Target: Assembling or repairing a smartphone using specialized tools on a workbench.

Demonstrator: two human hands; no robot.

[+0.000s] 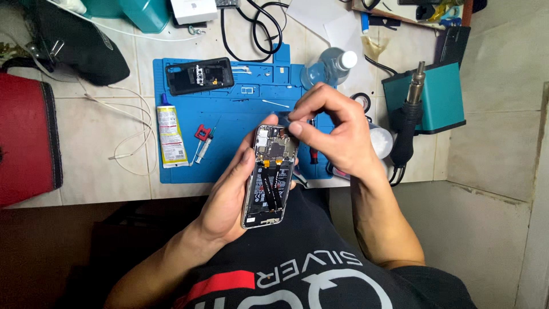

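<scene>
Left hand (229, 197) grips the opened phone (270, 174) above the lap, off the surface (103, 131). Right hand (331, 129) pinches closed at its top edge; item unclear. Risk: a slip could tear the exposed cables or drop the phone.

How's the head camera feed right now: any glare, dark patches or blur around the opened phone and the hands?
Head view: light falls evenly on the blue rubber work mat, with no strong glare. The opened phone with its exposed battery is sharp, as are the left hand and right hand. The lower left, under the desk edge, is deep in shadow. The right fingertips hide whatever they pinch.
</scene>
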